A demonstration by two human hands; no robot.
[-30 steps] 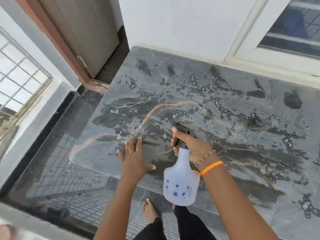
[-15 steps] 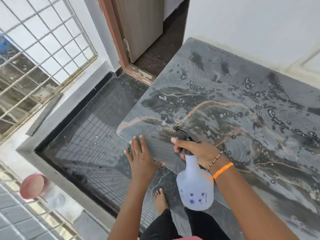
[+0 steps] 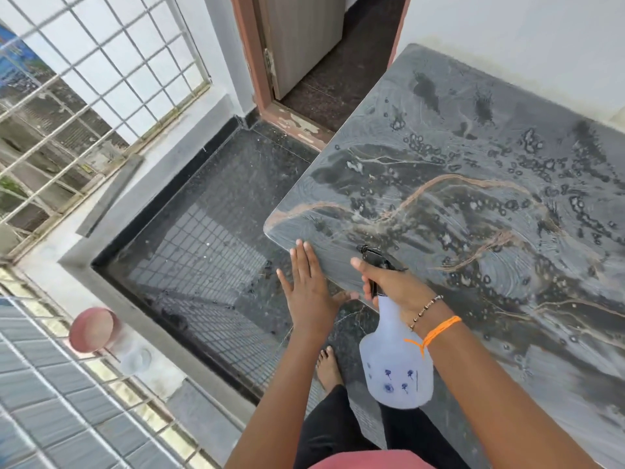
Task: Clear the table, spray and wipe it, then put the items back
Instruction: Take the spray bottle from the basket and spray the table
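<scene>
No readable writing or brand anywhere; the only marking is a small blue flower print on the translucent white plastic spray bottle (image 3: pixel 395 363).

Right hand (image 3: pixel 394 284) is wrapped around the bottle's neck just under the black trigger head (image 3: pixel 378 258), with the index finger extended over the top of the head. The bottle hangs tilted, nozzle pointing far-left over the near edge of the table, body below the tabletop level by the person's leg. The right wrist carries a beaded bracelet (image 3: pixel 426 311) and an orange thread band (image 3: pixel 439 330).

Left hand (image 3: pixel 309 289) is flat, fingers straight and together, thumb out to the right. Its fingertips lie on the near-left corner of the grey marble-pattern tabletop (image 3: pixel 473 198); the palm overhangs the edge. It holds nothing.

The tabletop surface is wet: droplet clusters and swirled streaks across most of it. Far side sits against the white wall (image 3: pixel 507 28).

Left of the table: dark glossy tiled floor (image 3: pixel 203 231) and a bare foot (image 3: pixel 328 367) near the table's edge. Far: brown-framed doorway with wooden door (image 3: pixel 304 38). Far left: white metal window grille (image 3: pixel 101 79). Near left, on a grey ledge: round pink bowl-like object (image 3: pixel 93 330) and a small clear round item (image 3: pixel 137 360) just beside it, both blurred.
</scene>
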